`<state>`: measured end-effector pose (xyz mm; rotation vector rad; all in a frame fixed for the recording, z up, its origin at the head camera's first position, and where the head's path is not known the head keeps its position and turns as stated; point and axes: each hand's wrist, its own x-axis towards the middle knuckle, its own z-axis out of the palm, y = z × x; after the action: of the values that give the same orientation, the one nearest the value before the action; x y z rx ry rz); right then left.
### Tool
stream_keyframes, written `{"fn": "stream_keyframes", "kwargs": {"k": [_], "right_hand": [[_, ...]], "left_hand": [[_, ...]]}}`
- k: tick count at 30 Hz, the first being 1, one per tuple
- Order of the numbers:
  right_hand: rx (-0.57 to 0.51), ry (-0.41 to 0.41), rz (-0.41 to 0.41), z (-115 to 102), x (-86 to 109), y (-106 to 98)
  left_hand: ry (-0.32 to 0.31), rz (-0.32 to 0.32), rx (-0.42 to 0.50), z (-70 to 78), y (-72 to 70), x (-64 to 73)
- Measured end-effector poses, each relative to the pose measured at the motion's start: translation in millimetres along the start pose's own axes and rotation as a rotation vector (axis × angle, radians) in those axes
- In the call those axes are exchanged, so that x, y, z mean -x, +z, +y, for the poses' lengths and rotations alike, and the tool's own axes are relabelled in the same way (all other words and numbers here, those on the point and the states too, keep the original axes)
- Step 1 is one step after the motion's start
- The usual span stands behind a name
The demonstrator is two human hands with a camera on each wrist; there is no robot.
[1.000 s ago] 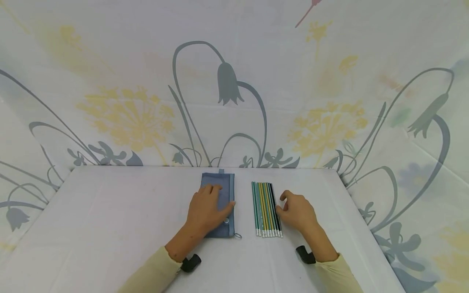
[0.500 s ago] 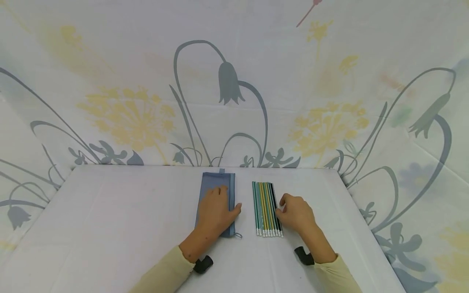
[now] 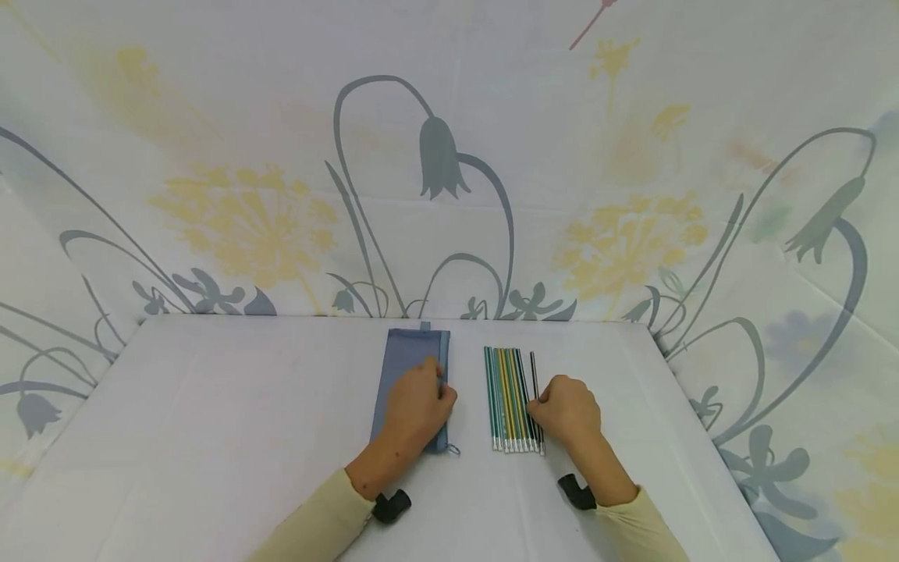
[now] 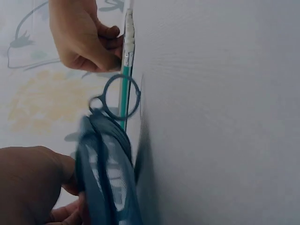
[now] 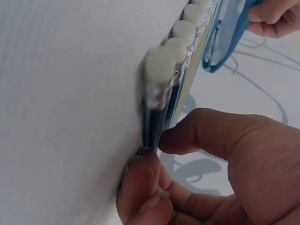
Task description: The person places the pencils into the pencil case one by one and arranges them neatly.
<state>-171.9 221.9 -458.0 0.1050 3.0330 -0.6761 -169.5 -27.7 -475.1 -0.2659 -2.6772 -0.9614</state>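
A blue zip pencil case [image 3: 407, 347] lies flat at the middle of the table. My left hand [image 3: 416, 402] lies over it, thumb and fingers pinching its right edge; the left wrist view has the case [image 4: 117, 187] raised at that edge, a ring [image 4: 108, 112] hanging at its end. To the right, several pencils [image 3: 507, 390] in green, yellow and black lie in a row, white erasers toward me. My right hand [image 3: 570, 410] pinches a black pencil [image 3: 534, 371], slightly apart from the row's right side. Its white eraser [image 5: 160, 65] fills the near end in the right wrist view.
A white cloth covers the table [image 3: 246, 406]. Behind it and at both sides hang flower-printed sheets [image 3: 281, 156]. Black wrist devices [image 3: 392, 507] show near both sleeves.
My left hand has shifted right across the pencil case and its fingers have closed on the edge. My right hand has pinched the outermost black pencil and drawn it slightly right of the row.
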Motion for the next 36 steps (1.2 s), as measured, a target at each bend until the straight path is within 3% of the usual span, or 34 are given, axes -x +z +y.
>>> {"fn": "stream_keyframes", "kwargs": {"k": [6, 11, 27, 36], "right_hand": [[0.023, 0.048, 0.011, 0.2, 1.1, -1.2], [0.019, 0.063, 0.018, 2.2, 0.3, -1.0], [-0.057, 0.056, -0.024, -0.9, -2.8, -8.1], [-0.137, -0.005, -0.027, -18.2, -8.7, -12.8]], "left_hand": [[-0.073, -0.059, 0.280, -6.5, -5.4, -3.6], [-0.114, -0.100, 0.382, -12.5, -8.3, -5.6], [-0.141, -0.109, 0.502, -19.0, -10.1, -4.0], [-0.147, -0.114, 0.521, -19.1, -12.9, -5.4]]}}
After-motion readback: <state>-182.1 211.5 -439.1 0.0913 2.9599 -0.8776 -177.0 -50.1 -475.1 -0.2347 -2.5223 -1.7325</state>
